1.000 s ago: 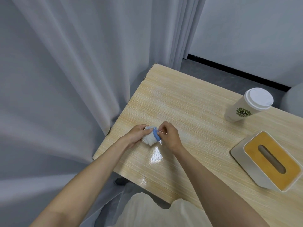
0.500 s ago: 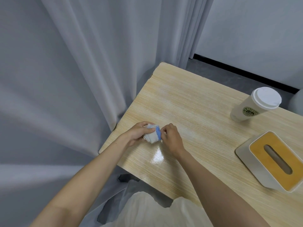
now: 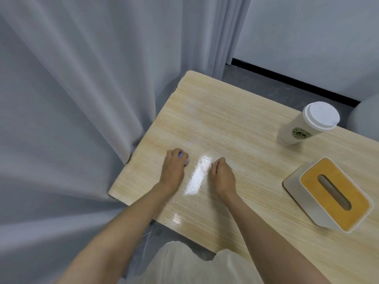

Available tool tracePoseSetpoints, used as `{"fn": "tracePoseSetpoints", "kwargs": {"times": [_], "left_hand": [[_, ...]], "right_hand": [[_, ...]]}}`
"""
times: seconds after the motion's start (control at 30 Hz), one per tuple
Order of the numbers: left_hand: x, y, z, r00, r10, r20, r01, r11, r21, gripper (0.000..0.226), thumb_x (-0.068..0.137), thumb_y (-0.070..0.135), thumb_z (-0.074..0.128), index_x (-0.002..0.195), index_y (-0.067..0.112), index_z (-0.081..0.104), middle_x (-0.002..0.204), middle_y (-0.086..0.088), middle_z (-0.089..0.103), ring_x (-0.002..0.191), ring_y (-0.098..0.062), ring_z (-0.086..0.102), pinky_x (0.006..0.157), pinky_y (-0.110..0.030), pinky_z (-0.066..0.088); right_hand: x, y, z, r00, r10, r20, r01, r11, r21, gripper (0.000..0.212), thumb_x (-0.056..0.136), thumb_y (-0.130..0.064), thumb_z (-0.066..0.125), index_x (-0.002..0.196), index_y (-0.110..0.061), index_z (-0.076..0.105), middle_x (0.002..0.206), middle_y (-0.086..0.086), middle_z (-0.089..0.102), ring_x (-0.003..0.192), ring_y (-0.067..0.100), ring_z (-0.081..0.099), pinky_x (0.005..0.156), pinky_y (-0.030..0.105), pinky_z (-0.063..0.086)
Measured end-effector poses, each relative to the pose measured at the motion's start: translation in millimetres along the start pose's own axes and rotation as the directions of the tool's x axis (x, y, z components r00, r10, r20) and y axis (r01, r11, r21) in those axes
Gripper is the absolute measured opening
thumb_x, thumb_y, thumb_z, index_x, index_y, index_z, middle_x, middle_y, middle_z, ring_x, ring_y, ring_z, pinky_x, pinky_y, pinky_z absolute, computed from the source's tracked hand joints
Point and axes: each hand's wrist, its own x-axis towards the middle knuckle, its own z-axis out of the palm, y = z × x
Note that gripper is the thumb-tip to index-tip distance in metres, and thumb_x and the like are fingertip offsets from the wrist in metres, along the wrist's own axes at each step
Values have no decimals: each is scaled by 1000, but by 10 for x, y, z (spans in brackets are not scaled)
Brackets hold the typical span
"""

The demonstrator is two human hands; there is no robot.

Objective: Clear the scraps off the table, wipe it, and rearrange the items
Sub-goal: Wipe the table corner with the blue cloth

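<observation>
My left hand [image 3: 174, 167] lies on the light wooden table [image 3: 235, 124] near its left edge, its fingers curled over the small white and blue cloth [image 3: 182, 156], of which only a sliver shows. A short way to the right, my right hand [image 3: 221, 173] rests on the tabletop with curled fingers and holds nothing. A white lidded paper cup [image 3: 305, 125] stands at the far right. In front of it sits a white tissue box with an orange top [image 3: 330, 193].
Grey curtains [image 3: 82, 99] hang against the table's left edge and far corner. A dark floor and black skirting run behind the table. A grey rounded seat [image 3: 365, 117] shows at the right edge. My lap in light clothing is below the near edge.
My hands have parted. The right hand let go of the cloth and moved right, while the left hand closed over the cloth and shifted slightly left.
</observation>
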Motion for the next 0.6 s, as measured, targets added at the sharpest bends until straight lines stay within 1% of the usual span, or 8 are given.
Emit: {"fn": "tracePoseSetpoints", "kwargs": {"times": [0.1, 0.17, 0.27, 0.3, 0.37, 0.43, 0.5, 0.6], "left_hand": [[-72, -87, 8, 690, 711, 136, -717, 697, -2, 11, 87, 1, 61, 96, 8, 61, 108, -7, 63, 91, -26, 54, 75, -35, 48], [161, -343, -159, 534, 839, 106, -845, 526, 90, 20, 100, 12, 45, 111, 4, 59, 120, -16, 63, 104, -31, 60, 90, -38, 46], [471, -672, -403, 987, 128, -96, -114, 983, 144, 36, 97, 32, 45, 128, 16, 56, 133, 1, 53, 132, -25, 42, 114, -43, 29], [506, -674, -410, 948, -271, -168, 247, 957, -152, 32, 91, 34, 51, 118, 22, 62, 124, 10, 52, 128, -22, 44, 113, -44, 30], [486, -389, -333, 844, -506, -178, 370, 790, -489, 14, 85, 27, 60, 97, 28, 67, 114, 9, 53, 110, -17, 52, 105, -41, 39], [371, -8, -138, 987, -160, 12, 148, 882, -448, 10, 88, 31, 62, 94, 26, 68, 109, 0, 56, 101, -14, 48, 98, -40, 41], [274, 108, -20, 949, 270, 165, -211, 928, -307, 41, 92, 49, 51, 116, 18, 63, 126, -6, 55, 117, -12, 45, 110, -37, 31], [611, -292, -153, 895, 394, 208, -358, 914, -190, 41, 97, 50, 43, 132, 33, 54, 151, 3, 37, 140, -17, 29, 115, -38, 22]], "right_hand": [[77, 84, 34, 998, 4, -64, -5, 1000, -24, 18, 96, -17, 39, 81, -9, 45, 76, 8, 57, 69, 27, 54, 61, 43, 44], [112, 139, 78, 996, -17, -89, 18, 1000, 3, 13, 90, -7, 38, 79, -9, 43, 78, 10, 58, 75, 31, 55, 64, 45, 46], [146, 260, 169, 975, -196, -103, 185, 977, -107, 16, 92, 1, 41, 94, -14, 36, 106, 18, 60, 108, 36, 52, 102, 44, 40], [159, 300, 194, 968, -231, -97, 217, 966, -140, 22, 92, 3, 43, 103, -14, 33, 116, 20, 58, 118, 38, 49, 110, 45, 33], [187, 376, 227, 953, -285, -99, 265, 948, -176, 23, 93, 6, 47, 109, -7, 36, 132, 24, 50, 134, 41, 36, 114, 49, 27], [238, 412, 225, 950, -301, -87, 278, 937, -211, 5, 96, -1, 48, 100, -3, 47, 144, 27, 36, 141, 42, 23, 114, 53, 25], [323, 419, 214, 967, -249, -47, 236, 953, -189, 9, 99, -9, 44, 94, -4, 51, 153, 25, 22, 144, 41, 12, 117, 53, 15], [415, 419, 194, 976, -212, -51, 204, 970, -130, 13, 101, -10, 39, 90, -7, 47, 157, 19, 10, 146, 39, 0, 118, 52, 5]]}}
